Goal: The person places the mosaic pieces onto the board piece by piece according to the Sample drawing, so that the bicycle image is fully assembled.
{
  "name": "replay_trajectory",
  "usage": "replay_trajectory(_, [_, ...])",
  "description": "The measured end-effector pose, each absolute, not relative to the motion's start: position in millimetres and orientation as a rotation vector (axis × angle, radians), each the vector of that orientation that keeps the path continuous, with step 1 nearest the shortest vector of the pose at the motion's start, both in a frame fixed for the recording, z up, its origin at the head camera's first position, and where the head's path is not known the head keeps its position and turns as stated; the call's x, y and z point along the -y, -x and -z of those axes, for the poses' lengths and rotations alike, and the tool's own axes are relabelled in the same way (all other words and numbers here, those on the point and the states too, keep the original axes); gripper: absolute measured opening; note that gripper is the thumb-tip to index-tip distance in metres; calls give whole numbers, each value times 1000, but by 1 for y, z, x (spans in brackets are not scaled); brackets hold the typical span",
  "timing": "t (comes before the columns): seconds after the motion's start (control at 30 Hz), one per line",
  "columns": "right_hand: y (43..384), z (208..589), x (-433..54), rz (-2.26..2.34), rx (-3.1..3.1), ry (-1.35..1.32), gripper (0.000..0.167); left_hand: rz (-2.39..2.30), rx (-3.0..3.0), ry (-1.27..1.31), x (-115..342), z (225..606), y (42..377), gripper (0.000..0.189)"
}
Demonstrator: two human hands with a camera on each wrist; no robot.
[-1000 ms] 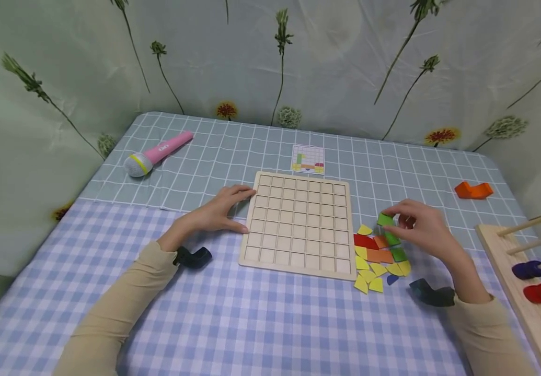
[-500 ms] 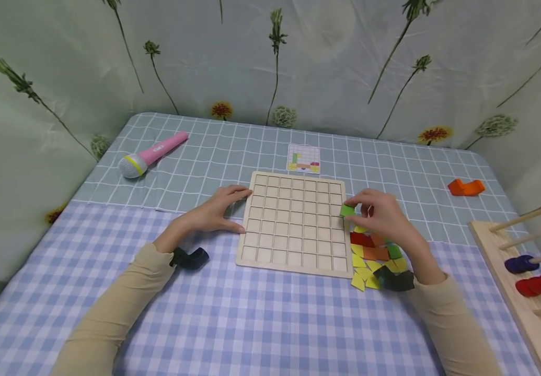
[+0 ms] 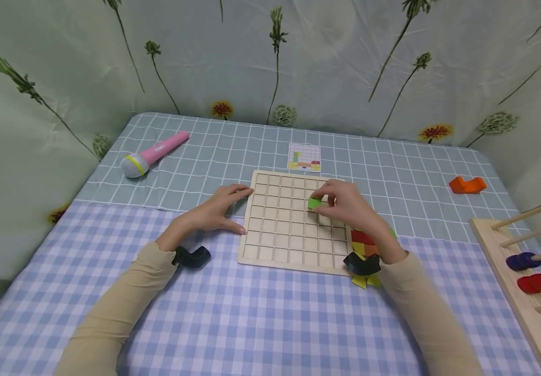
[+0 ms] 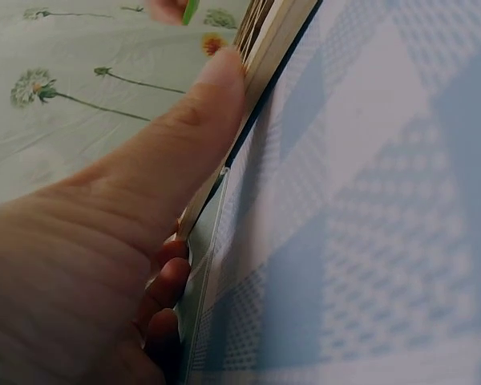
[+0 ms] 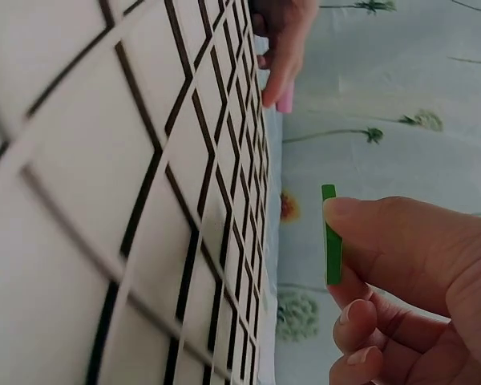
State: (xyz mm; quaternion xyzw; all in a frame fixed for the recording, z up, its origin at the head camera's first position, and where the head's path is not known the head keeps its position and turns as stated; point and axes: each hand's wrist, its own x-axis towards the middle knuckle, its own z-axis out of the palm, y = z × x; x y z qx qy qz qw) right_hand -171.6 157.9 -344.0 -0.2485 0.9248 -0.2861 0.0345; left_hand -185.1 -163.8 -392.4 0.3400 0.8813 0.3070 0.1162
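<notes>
My right hand [image 3: 347,203] pinches a small green square tile [image 3: 314,203] between thumb and fingers, over the right half of a wooden grid board [image 3: 279,219]. In the right wrist view the green tile [image 5: 333,241] is seen edge-on, apart from the grid surface. My left hand [image 3: 216,211] touches the board's left edge, with thumb and forefinger spread along it. The left wrist view shows the thumb [image 4: 200,120] against the wooden rim. Red, orange and yellow tiles [image 3: 363,237] lie beside the board's right edge, partly hidden under my right wrist.
Behind the board lies a card [image 3: 304,157] printed with a coloured grid pattern. A pink toy microphone [image 3: 154,155] is at the back left, an orange piece [image 3: 468,185] at the back right. A wooden bead frame [image 3: 505,271] stands along the right side.
My right hand has carried the green tile leftward from the pile of tiles to over the board. The left hand has stayed at the board's edge.
</notes>
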Motion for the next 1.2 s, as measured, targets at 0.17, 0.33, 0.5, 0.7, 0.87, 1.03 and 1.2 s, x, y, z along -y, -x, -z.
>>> replay_trajectory(0.17, [181,344,-143,857,-2799,816,27,-877,-2574,-1047,166,392,185,103])
replay_trajectory(0.33, [189,346,-129,802,-2779,882,26,-873,-2578,-1056,166,394,185,106])
replay_trajectory(0.5, [195,349,-115,774,-2755,879,25,-847,-2617,-1086,165,396,186,105])
replay_trajectory(0.7, [202,352,-102,775,-2738,885,24,-835,-2623,-1071,162,393,184,104])
replay_trajectory(0.87, [205,356,-93,748,-2733,879,23,-828,-2618,-1065,161,392,184,104])
replay_trajectory(1.03, [207,360,-86,741,-2730,856,25,-838,-2618,-1069,162,392,185,104])
replay_trajectory(1.2, [209,363,-81,749,-2742,840,27,-842,-2622,-1059,164,394,186,104])
